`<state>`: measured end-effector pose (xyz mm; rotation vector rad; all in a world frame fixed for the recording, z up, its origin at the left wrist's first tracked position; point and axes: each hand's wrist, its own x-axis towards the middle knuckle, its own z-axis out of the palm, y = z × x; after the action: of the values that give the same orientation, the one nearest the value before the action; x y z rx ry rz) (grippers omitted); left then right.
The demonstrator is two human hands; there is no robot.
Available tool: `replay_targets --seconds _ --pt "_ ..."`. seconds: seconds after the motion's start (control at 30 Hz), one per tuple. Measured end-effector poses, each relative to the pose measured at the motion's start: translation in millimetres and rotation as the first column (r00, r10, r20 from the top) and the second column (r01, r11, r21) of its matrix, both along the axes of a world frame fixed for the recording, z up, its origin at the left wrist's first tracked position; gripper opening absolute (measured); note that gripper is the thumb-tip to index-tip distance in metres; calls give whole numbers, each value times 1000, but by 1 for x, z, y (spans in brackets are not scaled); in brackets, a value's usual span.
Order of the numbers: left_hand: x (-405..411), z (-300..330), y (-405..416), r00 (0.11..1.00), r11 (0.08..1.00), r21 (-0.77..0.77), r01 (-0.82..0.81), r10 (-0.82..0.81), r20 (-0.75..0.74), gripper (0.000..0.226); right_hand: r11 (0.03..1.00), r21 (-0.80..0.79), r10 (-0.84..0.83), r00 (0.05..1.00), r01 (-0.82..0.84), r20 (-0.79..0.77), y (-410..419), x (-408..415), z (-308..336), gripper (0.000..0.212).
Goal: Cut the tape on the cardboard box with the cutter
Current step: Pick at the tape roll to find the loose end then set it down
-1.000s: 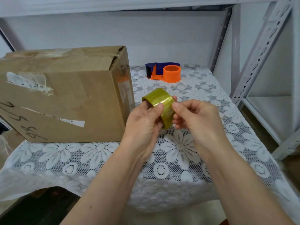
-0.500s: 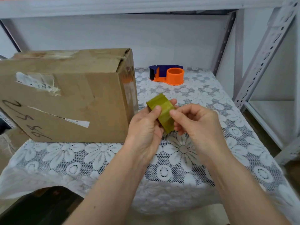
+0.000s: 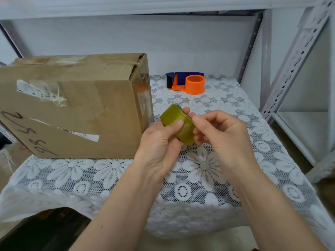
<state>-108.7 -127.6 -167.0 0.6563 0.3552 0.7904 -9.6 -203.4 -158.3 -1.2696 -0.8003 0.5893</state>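
A worn brown cardboard box (image 3: 72, 109) with torn labels and handwritten numbers stands on the left of the table. In front of its right end I hold a yellow-green tape roll (image 3: 176, 124) in the air. My left hand (image 3: 159, 144) grips the roll from below with the thumb on its outer face. My right hand (image 3: 219, 134) pinches the roll's right edge with its fingertips. An orange and blue tape cutter (image 3: 186, 84) sits at the back of the table, behind the roll and apart from both hands.
A white lace floral tablecloth (image 3: 199, 171) covers the table. Grey metal shelf uprights (image 3: 293, 57) rise at the right, with a white shelf (image 3: 304, 127) low beside them. A wall closes the back. Another cardboard piece (image 3: 10, 160) lies at the lower left.
Both hands have turned the tape roll, so its outer face now points up and its hole no longer shows. The view has tilted a little.
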Motion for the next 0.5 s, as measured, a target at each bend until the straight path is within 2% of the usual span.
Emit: replay_targets --seconds 0.1,0.23,0.3,0.4,0.5 --pt "2 0 -1 1000 999 47 -5 5 -19 35 994 15 -109 993 109 46 2 0 -2 6" --pt "4 -1 -4 1000 994 111 11 -8 -26 46 967 58 -253 935 247 248 3 0 -4 8" --pt "4 -2 -5 999 987 161 24 -19 -32 49 944 105 -328 860 313 391 3 -1 -4 5" --pt "6 -3 -7 999 978 206 15 -6 -42 47 906 200 -411 669 372 619 5 -2 -8 11" --pt "6 -4 -7 997 967 254 5 15 -73 41 904 238 -409 552 355 727 4 -2 -11 15"
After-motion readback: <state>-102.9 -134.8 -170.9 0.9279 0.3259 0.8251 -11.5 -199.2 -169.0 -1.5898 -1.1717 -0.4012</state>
